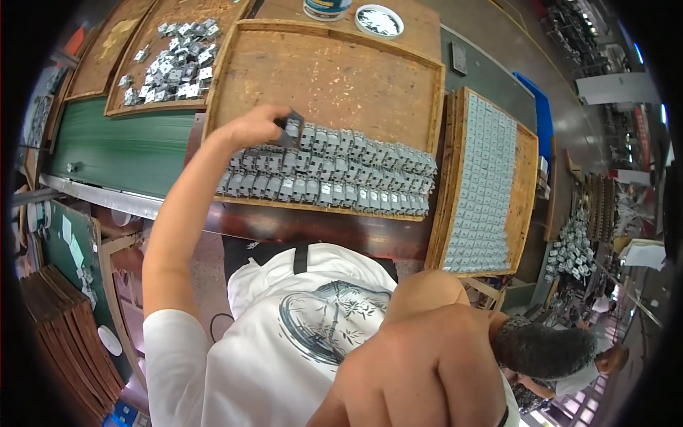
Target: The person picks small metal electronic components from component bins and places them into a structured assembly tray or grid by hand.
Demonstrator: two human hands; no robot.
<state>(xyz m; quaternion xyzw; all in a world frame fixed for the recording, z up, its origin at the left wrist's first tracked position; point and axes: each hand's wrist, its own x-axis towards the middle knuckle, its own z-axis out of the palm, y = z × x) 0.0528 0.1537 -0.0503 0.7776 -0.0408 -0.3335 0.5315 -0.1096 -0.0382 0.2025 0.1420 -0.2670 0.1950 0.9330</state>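
Observation:
My left hand point(252, 129) reaches over a wooden tray point(327, 78). Its fingers are closed on a small grey metal part point(292, 129), dark on one face, at the back edge of the laid-out parts. Several rows of similar grey block-shaped metal parts point(334, 167) stand close together along the tray's near side. Large and close at the bottom of the view is my right hand point(427, 356), raised in front of my white shirt. Its knuckles are bent, but the fingertips run out of the picture, so whether it holds anything is hidden.
A second tray point(525, 185) on the right holds neat rows of parts. Loose parts point(178, 64) lie piled in a tray at the back left, beside a green surface point(121, 146). A tub point(327, 8) and round white lid point(379, 21) stand behind. Another person point(548, 349) is at lower right.

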